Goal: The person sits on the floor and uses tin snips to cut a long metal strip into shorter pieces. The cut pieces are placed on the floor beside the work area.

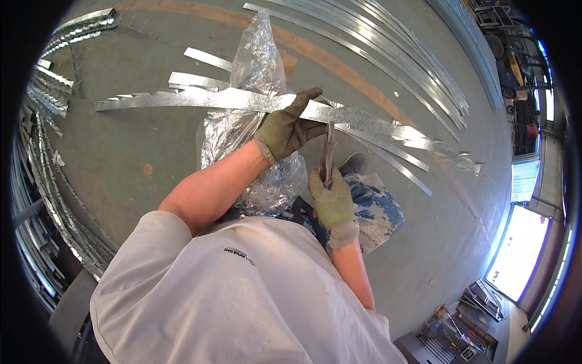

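My left hand (286, 130), in an olive work glove, grips a long shiny sheet-metal strip (200, 99), thumb over the top and fingers beneath. The strip runs across in front of me, with notches cut along its edges toward both ends. My gloved right hand (332, 199) is closed around the handles of metal snips (329, 148), whose blades point away from me and meet the strip's near edge just right of my left hand. Whether the blades are parted is hard to make out. Below the strip, crumpled silvery clear plastic film (233, 136) covers something in front of my legs.
More flat metal strips (388, 51) lie on the green floor (157, 151) at the far right. Notched, curved strips (57, 200) are piled along the left. A bundle of long metal profiles (467, 54) lies farther right. At lower right stands a bench with tools (461, 327).
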Demonstrator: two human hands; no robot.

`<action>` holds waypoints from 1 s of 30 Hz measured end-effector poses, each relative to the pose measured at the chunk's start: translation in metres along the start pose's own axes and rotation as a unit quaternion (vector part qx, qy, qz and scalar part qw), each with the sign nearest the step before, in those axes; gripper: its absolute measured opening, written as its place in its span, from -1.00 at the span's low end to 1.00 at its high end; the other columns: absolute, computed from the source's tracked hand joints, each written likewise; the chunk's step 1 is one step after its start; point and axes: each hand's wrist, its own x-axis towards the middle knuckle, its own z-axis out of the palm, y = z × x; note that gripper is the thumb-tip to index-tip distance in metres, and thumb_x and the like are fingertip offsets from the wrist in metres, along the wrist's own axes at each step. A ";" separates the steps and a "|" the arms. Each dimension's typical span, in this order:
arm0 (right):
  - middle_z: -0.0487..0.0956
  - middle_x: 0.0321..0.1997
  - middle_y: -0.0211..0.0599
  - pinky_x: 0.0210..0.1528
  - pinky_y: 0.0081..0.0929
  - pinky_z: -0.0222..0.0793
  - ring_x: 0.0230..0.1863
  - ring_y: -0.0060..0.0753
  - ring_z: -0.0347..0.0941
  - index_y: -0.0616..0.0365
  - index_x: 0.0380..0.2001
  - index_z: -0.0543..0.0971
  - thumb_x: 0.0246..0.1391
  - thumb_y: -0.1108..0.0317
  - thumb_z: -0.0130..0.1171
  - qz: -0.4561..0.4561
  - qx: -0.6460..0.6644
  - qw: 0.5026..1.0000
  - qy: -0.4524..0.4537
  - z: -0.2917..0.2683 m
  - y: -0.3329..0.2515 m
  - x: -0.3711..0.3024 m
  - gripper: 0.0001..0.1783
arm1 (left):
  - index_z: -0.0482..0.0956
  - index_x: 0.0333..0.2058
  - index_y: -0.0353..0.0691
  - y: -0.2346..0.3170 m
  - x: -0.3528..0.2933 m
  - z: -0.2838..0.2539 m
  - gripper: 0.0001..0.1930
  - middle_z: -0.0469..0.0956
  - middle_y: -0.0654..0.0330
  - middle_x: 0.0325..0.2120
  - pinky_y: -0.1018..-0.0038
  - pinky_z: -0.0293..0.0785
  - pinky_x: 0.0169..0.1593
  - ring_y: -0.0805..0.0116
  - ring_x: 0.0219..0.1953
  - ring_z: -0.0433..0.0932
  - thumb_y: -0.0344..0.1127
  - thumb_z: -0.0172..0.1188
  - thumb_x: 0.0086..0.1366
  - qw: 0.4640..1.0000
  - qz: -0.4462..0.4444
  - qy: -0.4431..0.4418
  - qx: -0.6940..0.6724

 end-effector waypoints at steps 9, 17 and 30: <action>0.72 -0.09 0.20 0.03 0.10 0.57 -0.04 0.36 0.69 0.24 0.04 0.62 0.44 0.01 0.30 -0.027 -0.041 0.998 0.030 0.007 0.002 0.002 -0.54 | 0.43 0.47 -0.18 0.000 0.002 -0.006 -0.54 0.66 0.02 0.27 0.05 0.71 0.41 0.04 0.31 0.70 -0.10 -0.03 0.79 0.999 -0.007 -0.029 -0.022; 0.70 -0.19 0.07 -0.05 -0.04 0.59 -0.19 0.11 0.69 0.24 0.01 0.60 0.43 0.06 0.33 -0.005 0.008 1.000 0.015 0.012 0.004 0.006 -0.58 | 0.40 0.49 -0.20 0.000 0.002 -0.006 -0.53 0.66 -0.01 0.25 0.06 0.73 0.39 0.03 0.29 0.71 -0.12 -0.07 0.81 1.000 -0.005 -0.014 -0.014; 0.57 -0.27 -0.44 -0.31 -0.45 0.49 -0.36 -0.58 0.49 0.20 0.20 0.60 0.34 0.40 0.39 0.040 0.196 0.980 -0.015 0.016 0.001 0.001 -0.59 | 0.50 0.43 -0.19 0.010 -0.003 0.013 -0.40 0.70 -0.06 0.23 -0.08 0.68 0.36 -0.13 0.25 0.73 0.16 0.08 0.72 0.997 -0.047 0.037 -0.040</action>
